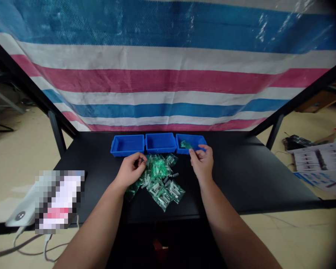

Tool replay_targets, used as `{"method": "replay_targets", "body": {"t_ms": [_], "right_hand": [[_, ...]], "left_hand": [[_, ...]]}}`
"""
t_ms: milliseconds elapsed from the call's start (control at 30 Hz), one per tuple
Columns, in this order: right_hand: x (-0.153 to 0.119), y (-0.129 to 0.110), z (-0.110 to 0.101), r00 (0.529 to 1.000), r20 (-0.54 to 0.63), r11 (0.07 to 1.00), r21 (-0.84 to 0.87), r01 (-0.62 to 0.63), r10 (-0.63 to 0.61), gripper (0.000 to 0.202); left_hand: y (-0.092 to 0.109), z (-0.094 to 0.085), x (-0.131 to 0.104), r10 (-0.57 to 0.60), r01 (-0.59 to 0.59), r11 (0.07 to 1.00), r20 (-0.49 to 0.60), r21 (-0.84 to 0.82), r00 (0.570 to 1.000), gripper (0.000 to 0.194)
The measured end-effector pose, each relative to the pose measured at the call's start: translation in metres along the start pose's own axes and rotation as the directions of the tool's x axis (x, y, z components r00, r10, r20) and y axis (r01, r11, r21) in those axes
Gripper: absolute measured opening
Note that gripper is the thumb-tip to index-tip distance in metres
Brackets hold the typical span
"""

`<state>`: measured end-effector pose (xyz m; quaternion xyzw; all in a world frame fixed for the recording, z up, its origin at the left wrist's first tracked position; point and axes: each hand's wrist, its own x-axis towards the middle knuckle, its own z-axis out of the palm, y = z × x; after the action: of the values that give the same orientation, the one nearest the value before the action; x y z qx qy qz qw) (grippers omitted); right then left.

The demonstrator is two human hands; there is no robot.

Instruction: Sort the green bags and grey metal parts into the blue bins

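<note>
Small clear green-tinted plastic packets (159, 170) lie in a heap near the middle of the black table, with pale and dark small parts inside them. My left hand (131, 168) is at the heap's left side, its fingers curled toward the thumb; whether anything is between the fingertips is hidden. Over the front right corner of the right blue bin (194, 139) is my right hand (203, 160), thumb and fingers apart, holding nothing visible. Inside that bin lies a green packet (185, 144).
Left of it stand a middle blue bin (160, 144) and a left blue bin (127, 145), in a row. A striped tarp (168, 80) rises behind the table (235, 179). Cabled devices (25, 211) sit at the left edge. White boxes (316, 160) are at far right.
</note>
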<state>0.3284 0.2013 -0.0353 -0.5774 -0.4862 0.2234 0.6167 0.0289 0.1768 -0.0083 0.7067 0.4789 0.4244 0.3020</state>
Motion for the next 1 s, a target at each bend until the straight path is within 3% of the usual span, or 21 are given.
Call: {"method": "replay_targets", "body": {"t_ms": [67, 100, 200, 300, 367, 500, 667, 767, 833, 900, 967, 1000], "right_hand": [[-0.012, -0.007, 0.0, 0.981, 0.12, 0.982, -0.094, 0.163, -0.151, 0.026], [-0.017, -0.012, 0.0, 0.945, 0.233, 0.958, -0.118, 0.263, -0.231, 0.021], [-0.026, -0.03, 0.005, 0.725, 0.57, 0.853, -0.079, 0.516, -0.386, 0.027], [-0.029, -0.041, 0.011, 0.544, 0.739, 0.795, -0.018, 0.606, -0.398, 0.047], [-0.029, -0.041, 0.015, 0.488, 0.785, 0.78, -0.01, 0.626, -0.382, 0.055], [-0.032, -0.036, 0.017, 0.452, 0.81, 0.759, -0.013, 0.651, -0.374, 0.06], [-0.035, -0.034, 0.019, 0.483, 0.738, 0.744, 0.039, 0.667, -0.471, 0.033], [-0.034, -0.032, 0.018, 0.55, 0.665, 0.778, 0.075, 0.624, -0.506, 0.022], [-0.031, -0.029, 0.017, 0.652, 0.577, 0.831, 0.087, 0.55, -0.492, 0.019], [-0.025, -0.024, 0.016, 0.791, 0.432, 0.894, 0.089, 0.44, -0.432, 0.015], [-0.017, -0.017, 0.016, 0.927, 0.222, 0.952, 0.116, 0.283, -0.303, 0.013], [-0.013, -0.014, 0.016, 0.971, 0.109, 0.969, 0.151, 0.196, -0.213, 0.016]], "left_hand": [[-0.001, 0.0, 0.0, 0.004, -0.004, 1.0, 0.012, 0.005, 1.0, 0.008], [-0.001, 0.0, 0.001, 0.004, -0.004, 1.0, 0.013, 0.005, 1.0, 0.008], [-0.002, 0.001, 0.001, -0.009, 0.009, 1.0, 0.009, 0.0, 1.0, 0.008], [-0.002, 0.002, 0.001, -0.015, 0.015, 1.0, 0.01, -0.004, 1.0, 0.008], [-0.002, 0.002, 0.001, -0.015, 0.015, 1.0, 0.015, -0.007, 1.0, 0.008], [-0.003, 0.002, 0.002, -0.022, 0.022, 1.0, 0.026, -0.006, 0.999, 0.008], [-0.003, 0.002, 0.002, -0.024, 0.024, 1.0, 0.032, 0.006, 0.999, 0.007], [-0.004, 0.003, 0.002, -0.028, 0.028, 1.0, 0.027, 0.004, 0.999, 0.008], [-0.005, 0.003, 0.003, -0.031, 0.031, 1.0, 0.02, 0.004, 0.999, 0.008], [-0.006, 0.003, 0.003, -0.031, 0.031, 0.999, 0.014, 0.01, 0.999, 0.008], [-0.005, 0.003, 0.004, -0.03, 0.03, 0.999, 0.009, 0.016, 0.999, 0.008], [-0.005, 0.003, 0.004, -0.032, 0.032, 0.999, 0.009, 0.016, 0.999, 0.008]]}}
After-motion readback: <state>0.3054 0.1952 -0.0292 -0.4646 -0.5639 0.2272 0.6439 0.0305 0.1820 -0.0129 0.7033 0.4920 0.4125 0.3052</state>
